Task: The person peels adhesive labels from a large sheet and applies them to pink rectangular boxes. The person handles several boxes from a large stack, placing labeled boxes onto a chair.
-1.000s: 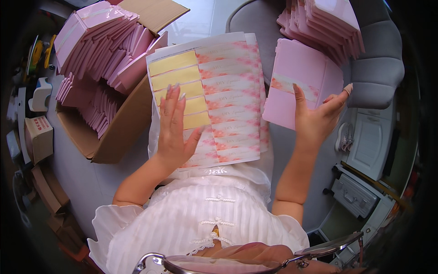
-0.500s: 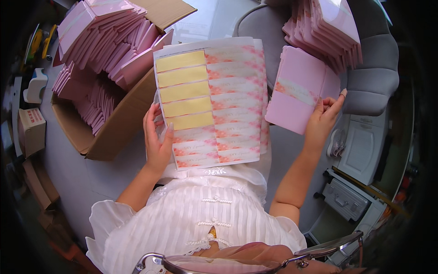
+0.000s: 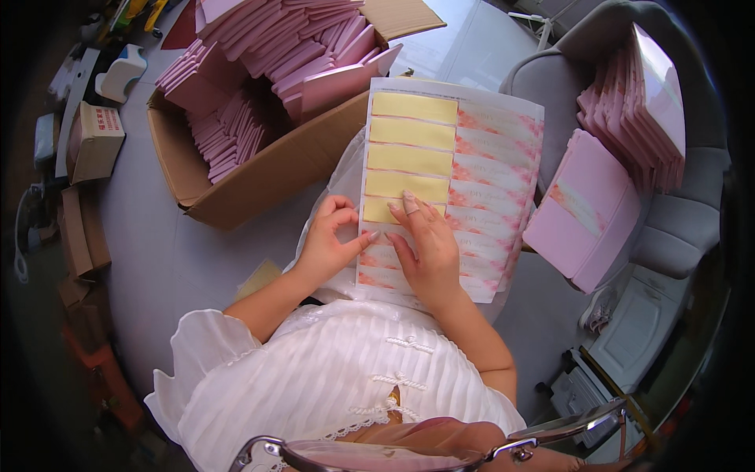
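Observation:
On my lap lies a sheet of stickers (image 3: 497,197) with a pink and orange floral print. Yellow strips of bare backing (image 3: 411,132) run down its upper left part. At the sheet's left edge, my left hand (image 3: 332,242) has its fingers bent and its thumb over the edge. My right hand (image 3: 429,256) rests on the sheet with fingers apart, at the lowest yellow strip beside the printed stickers. A pink notebook-like cover (image 3: 590,228) with one floral sticker band lies on the chair to the right, touched by neither hand.
An open cardboard box (image 3: 271,157) packed with pink covers (image 3: 314,47) stands at the front left. A grey chair (image 3: 668,228) holds another stack of pink covers (image 3: 637,110). Smaller boxes (image 3: 98,141) and a white stool (image 3: 120,72) are at the far left.
My right hand has left the pink cover and moved left onto the sticker sheet. My left hand has shifted along the sheet's edge. The whole view has swung, moving everything rightward.

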### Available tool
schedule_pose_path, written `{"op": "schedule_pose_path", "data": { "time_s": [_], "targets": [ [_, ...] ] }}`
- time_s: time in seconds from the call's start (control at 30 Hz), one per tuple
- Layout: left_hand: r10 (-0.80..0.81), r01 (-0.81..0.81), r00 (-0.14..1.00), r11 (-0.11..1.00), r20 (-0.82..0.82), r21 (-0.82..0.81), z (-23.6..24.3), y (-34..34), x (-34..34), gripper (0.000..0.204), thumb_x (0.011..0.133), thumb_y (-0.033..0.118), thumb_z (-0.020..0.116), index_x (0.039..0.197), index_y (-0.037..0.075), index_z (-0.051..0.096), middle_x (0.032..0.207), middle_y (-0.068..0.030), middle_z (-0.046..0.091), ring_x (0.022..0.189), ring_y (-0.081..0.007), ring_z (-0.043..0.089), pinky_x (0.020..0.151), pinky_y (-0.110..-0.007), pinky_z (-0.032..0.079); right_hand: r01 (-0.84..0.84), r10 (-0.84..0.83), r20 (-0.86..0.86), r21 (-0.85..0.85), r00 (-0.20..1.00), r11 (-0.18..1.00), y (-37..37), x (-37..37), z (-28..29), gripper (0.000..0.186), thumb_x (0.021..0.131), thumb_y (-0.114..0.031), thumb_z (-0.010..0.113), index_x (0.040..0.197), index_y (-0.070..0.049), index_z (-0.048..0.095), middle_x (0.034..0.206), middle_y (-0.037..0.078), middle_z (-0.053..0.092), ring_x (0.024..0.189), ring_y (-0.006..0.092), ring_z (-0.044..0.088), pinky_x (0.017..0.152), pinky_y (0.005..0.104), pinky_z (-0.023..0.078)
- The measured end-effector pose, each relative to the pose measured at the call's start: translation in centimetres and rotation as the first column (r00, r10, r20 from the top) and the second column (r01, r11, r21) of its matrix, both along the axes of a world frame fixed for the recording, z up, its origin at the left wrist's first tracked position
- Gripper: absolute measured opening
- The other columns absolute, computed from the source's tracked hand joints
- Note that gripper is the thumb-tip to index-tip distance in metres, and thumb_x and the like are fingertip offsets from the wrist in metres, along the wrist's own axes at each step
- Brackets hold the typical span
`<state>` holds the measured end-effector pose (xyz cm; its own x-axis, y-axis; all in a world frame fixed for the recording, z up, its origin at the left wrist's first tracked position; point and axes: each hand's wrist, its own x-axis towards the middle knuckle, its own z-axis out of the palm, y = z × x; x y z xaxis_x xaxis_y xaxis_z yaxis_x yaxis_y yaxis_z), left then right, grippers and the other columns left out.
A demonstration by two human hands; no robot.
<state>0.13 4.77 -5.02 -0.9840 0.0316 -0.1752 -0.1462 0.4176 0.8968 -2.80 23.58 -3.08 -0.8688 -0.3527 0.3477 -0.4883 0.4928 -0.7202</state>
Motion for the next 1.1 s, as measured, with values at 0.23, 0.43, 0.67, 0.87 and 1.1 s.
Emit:
{"op": "schedule_pose_path", "data": {
  "time_s": [0.23,0.43,0.67,0.87,1.1],
  "targets": [
    [0.290,-0.223,0.920,0.940,-0.262,0.258,-0.2,1.9,0.2,0.015,0.083,0.009,0.071,0.093,0.003,0.063,0.107,-0.0089,0.054,0.098,-0.0169,0.052,0.086,-0.030,0.044,-0.054,0.068,-0.196,0.075,0.978,0.996,-0.7,-0.1,0.1,0.052,0.080,-0.011,0.071,0.127,0.002,0.052,0.121,0.012,0.062,0.119,0.0322,0.055,0.101,0.0449,0.040],
    [0.124,-0.299,0.941,0.738,0.315,0.604,1.3,2.7,-0.3,0.022,0.092,0.006,0.060,0.111,-0.002,0.054,0.100,-0.0056,0.064,0.088,-0.0089,0.061,0.076,-0.023,0.052,0.043,-0.017,-0.229,0.110,0.973,0.993,0.9,-4.4,-0.5,0.055,0.081,-0.003,0.068,0.132,0.003,0.048,0.119,0.016,0.063,0.113,0.0324,0.059,0.098,0.0458,0.043],
    [0.008,-0.189,0.964,0.725,0.266,0.663,2.0,1.7,-0.5,0.021,0.090,-0.001,0.059,0.110,0.001,0.054,0.108,-0.0051,0.061,0.096,-0.0103,0.060,0.082,-0.025,0.050,-0.037,0.026,-0.091,-0.127,0.995,0.991,-1.6,-1.8,1.7,0.056,0.077,0.002,0.069,0.129,0.008,0.048,0.097,0.014,0.069,0.084,0.0298,0.066,0.071,0.0347,0.054],
    [-0.017,0.018,1.000,0.750,-0.008,0.661,1.7,1.6,-1.3,0.020,0.086,-0.004,0.062,0.105,0.000,0.058,0.105,-0.0049,0.063,0.096,-0.0120,0.060,0.082,-0.026,0.049,-0.007,-0.013,-0.213,-0.090,0.977,0.996,-1.7,-1.8,2.0,0.053,0.076,0.003,0.070,0.126,0.007,0.053,0.097,0.017,0.068,0.083,0.0305,0.067,0.068,0.0335,0.055],
    [0.007,0.018,0.997,0.944,-0.075,0.329,4.7,1.5,-2.3,0.010,0.077,-0.006,0.067,0.086,-0.001,0.069,0.084,-0.0073,0.070,0.076,-0.0115,0.065,0.071,-0.025,0.051,0.002,-0.013,-0.291,-0.040,0.957,0.999,-1.3,-1.5,2.4,0.053,0.073,0.007,0.070,0.124,0.008,0.055,0.096,0.022,0.066,0.081,0.0326,0.067,0.068,0.0325,0.055]
  ]
}}
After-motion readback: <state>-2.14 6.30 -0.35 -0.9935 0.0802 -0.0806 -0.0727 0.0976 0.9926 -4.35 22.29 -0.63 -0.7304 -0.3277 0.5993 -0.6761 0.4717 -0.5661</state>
